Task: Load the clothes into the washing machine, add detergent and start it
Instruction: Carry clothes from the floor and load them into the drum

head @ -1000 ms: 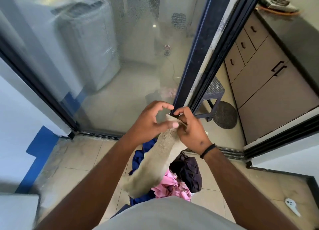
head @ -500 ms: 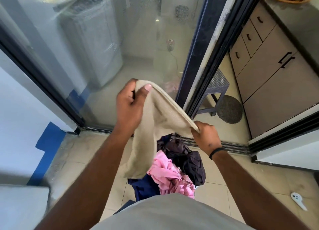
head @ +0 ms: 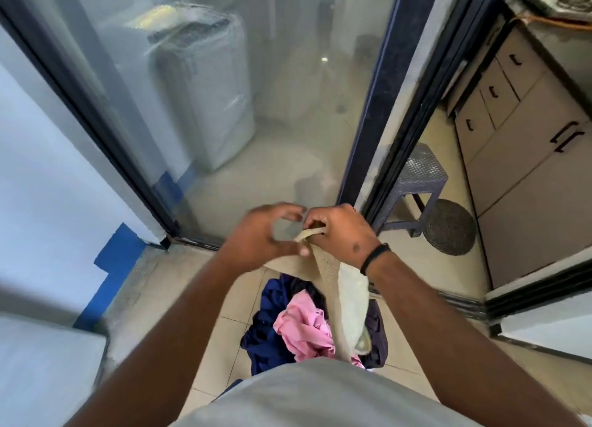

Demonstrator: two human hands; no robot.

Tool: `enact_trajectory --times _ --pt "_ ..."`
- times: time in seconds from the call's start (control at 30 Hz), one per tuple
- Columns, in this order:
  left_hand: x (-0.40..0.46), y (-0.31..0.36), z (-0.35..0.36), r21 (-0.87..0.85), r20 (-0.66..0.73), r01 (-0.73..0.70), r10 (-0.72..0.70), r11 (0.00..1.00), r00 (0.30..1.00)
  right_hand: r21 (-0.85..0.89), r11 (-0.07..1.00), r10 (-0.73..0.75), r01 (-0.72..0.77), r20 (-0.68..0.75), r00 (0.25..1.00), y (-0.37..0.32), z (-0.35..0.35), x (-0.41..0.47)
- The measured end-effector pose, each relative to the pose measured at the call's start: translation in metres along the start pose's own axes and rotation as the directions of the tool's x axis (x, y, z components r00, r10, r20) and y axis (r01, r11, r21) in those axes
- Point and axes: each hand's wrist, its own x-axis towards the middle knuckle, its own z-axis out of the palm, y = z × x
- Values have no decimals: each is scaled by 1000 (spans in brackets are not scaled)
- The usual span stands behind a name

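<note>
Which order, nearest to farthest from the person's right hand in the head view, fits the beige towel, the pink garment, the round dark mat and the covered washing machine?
1. Beige towel: gripped in the right hand.
2. Pink garment: on the floor pile below.
3. Round dark mat: rightward, past the doorway.
4. Covered washing machine: behind the glass, upper left.

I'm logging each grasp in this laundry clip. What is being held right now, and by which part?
The right hand grips the beige cloth at its top end; the rest hangs down. The left hand is blurred; its hold cannot be told.
</note>
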Motion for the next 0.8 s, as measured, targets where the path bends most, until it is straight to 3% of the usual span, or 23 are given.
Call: enact_trajectory --times 0.13,0.27,0.47,0.53,0.6,0.7,0.8 --pt "1 25 23 -99 -76 43 -50 994 996 233 972 10 -15 23 1000 3 -11 8" --pt "-19 40 21 -90 -178 77 -92 993 980 548 837 -19 -15 55 998 3 -14 11" --pt "-72 48 2 -35 -323 273 -269 962 907 782 623 -242 1 191 951 -35 10 15" --pt "-92 48 -3 -31 -420 360 -339 933 842 855 519 -332 2 199 922 -51 18 14" --pt "-109 47 -12 -98 -539 431 -412 897 734 884 466 -357 15 173 918 -68 30 11" --pt "-137 46 -31 -174 -685 470 -449 865 573 833 552 -345 49 175 922 -97 57 5" --pt "-168 46 -59 -257 -784 413 -439 873 439 744 664 -386 71 260 885 -117 92 5"
